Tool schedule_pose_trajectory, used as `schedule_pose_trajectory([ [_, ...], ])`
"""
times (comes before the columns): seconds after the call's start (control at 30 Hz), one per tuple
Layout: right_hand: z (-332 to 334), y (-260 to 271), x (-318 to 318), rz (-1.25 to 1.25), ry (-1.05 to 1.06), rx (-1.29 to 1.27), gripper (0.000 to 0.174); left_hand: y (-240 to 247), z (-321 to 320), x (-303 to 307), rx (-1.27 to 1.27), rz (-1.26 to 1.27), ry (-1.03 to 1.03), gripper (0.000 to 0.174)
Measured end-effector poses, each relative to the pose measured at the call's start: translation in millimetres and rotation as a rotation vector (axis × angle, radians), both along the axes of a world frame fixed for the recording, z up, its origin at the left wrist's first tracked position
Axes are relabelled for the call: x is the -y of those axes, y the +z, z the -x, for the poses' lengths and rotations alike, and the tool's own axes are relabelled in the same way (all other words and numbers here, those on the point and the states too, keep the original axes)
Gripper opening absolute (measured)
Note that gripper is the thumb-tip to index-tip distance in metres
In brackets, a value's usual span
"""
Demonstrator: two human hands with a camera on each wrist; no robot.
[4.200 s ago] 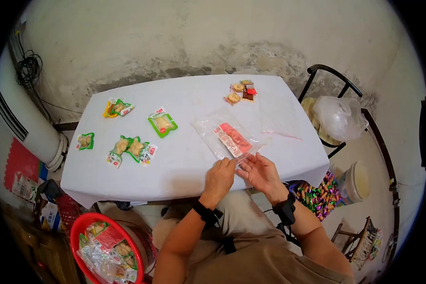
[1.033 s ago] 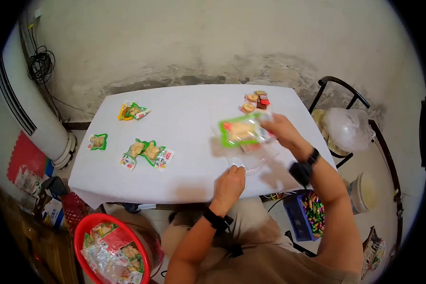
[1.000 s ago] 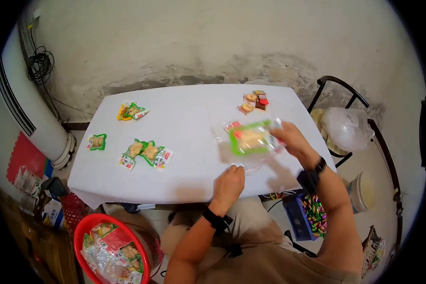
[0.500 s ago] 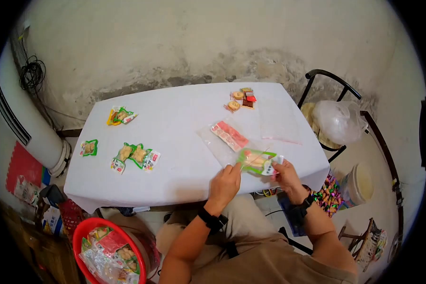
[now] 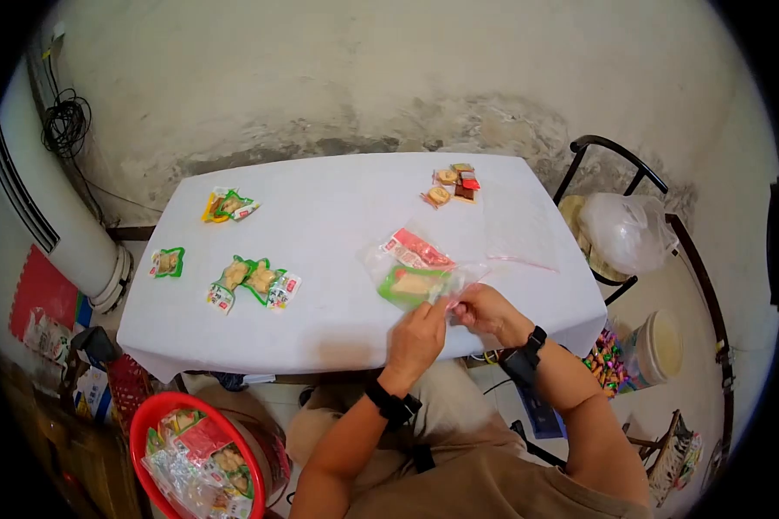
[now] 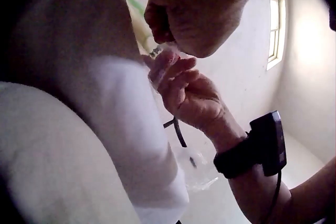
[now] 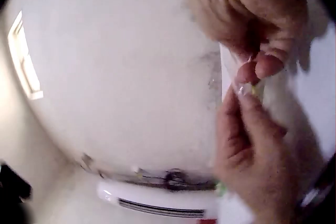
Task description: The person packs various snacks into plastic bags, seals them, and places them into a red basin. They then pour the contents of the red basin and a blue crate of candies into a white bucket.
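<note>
A clear plastic bag [image 5: 377, 259] lies at the table's front right, with a red-and-white packet [image 5: 417, 249] and a green-edged packet [image 5: 414, 284] inside it. My left hand [image 5: 415, 342] pinches the bag's near edge. Close beside it, my right hand [image 5: 492, 313] pinches the same edge at its right. In the right wrist view the fingertips of the left hand [image 7: 257, 150] and of the right hand [image 7: 252, 19] nearly meet on the clear plastic. The left wrist view shows the right hand [image 6: 191, 98] with curled fingers at the bag's edge.
Several green-edged packets [image 5: 260, 277] lie on the left of the white table [image 5: 320, 216]. Small wrapped snacks [image 5: 464, 192] and a flat clear bag [image 5: 524, 233] are at the back right. A red bucket [image 5: 138, 441] of packets stands front left, a chair [image 5: 619, 143] at right.
The green-edged packet has gone from my right hand into the clear bag beside the red-and-white one. My right hand has moved left to the bag's edge; my left keeps its hold.
</note>
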State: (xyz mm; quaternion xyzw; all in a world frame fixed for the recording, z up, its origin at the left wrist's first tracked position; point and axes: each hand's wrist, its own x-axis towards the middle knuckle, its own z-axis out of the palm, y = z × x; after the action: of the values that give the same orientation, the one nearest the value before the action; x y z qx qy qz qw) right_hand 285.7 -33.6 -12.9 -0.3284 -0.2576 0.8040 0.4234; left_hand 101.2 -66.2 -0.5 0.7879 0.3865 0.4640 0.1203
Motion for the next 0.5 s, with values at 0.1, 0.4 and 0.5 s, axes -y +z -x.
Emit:
schedule_pose_trajectory([
  [0.1, 14, 2, 3, 0.11, -0.147, 0.091, 0.011, 1, 0, 0, 0.066, -0.023, -0.013, 0.026],
  [0.4, 25, 15, -10, -0.227, 0.227, 0.823, 0.01, 0, 3, 3, 0.039, -0.09, 0.013, 0.026],
  [0.5, 37, 19, -6, -0.26, 0.08, 0.798, 0.012, -1, 6, 4, 0.025, -0.062, -0.004, 0.03],
])
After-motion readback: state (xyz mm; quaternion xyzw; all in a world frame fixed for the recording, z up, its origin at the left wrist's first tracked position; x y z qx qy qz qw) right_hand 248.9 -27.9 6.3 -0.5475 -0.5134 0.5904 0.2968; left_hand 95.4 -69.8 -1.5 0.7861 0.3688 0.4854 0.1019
